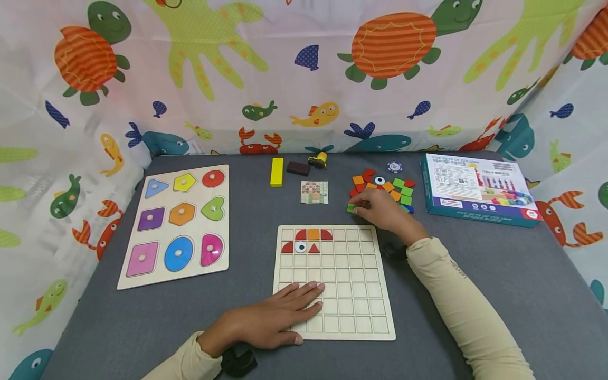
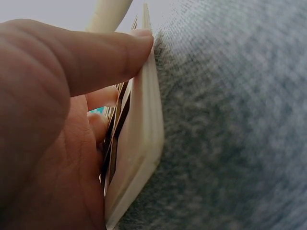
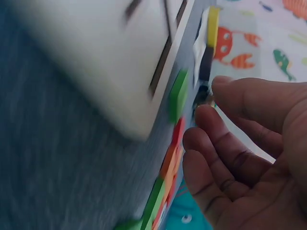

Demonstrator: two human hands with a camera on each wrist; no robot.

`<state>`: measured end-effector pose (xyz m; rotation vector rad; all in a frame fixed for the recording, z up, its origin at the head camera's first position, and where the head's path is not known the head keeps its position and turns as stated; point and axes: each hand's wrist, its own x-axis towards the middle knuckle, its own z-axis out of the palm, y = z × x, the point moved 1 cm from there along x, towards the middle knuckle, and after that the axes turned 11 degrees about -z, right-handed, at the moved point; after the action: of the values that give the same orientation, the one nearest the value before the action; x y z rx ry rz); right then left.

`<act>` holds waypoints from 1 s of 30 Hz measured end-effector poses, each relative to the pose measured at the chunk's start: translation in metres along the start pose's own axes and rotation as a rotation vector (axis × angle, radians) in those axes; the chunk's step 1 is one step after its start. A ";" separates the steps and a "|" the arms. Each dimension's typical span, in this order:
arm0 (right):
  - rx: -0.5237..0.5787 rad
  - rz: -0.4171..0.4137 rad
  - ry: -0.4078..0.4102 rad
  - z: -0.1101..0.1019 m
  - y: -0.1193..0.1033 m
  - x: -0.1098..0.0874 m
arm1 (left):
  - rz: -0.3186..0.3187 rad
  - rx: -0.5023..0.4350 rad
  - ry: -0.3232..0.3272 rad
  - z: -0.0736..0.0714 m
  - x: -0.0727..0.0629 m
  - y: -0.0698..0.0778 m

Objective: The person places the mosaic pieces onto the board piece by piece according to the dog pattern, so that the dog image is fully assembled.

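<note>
Six pieces on one board, left hand spread on it, right hand loosely curled near one green tile

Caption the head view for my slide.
Left hand resting on the grid board, right hand at the loose colored tiles.

- Looks like a children's play or learning corner; cannot be pinned down to home or classroom.
- Curtained with cartoon sea-animal fabric beyond the right hand.
- Stocked with a knobbed shape puzzle beyond and left of the left hand, a mosaic grid board under it, and a toy box right of the right hand.
</note>
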<state>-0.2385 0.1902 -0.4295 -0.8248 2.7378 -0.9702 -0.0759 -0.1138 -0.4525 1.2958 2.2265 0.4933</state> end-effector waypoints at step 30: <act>-0.033 0.068 0.019 -0.010 0.022 0.023 | 0.001 -0.003 -0.005 -0.001 -0.001 0.001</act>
<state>-0.2708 0.1971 -0.4338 -0.7256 2.7853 -0.9272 -0.0757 -0.1144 -0.4509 1.2954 2.2198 0.4929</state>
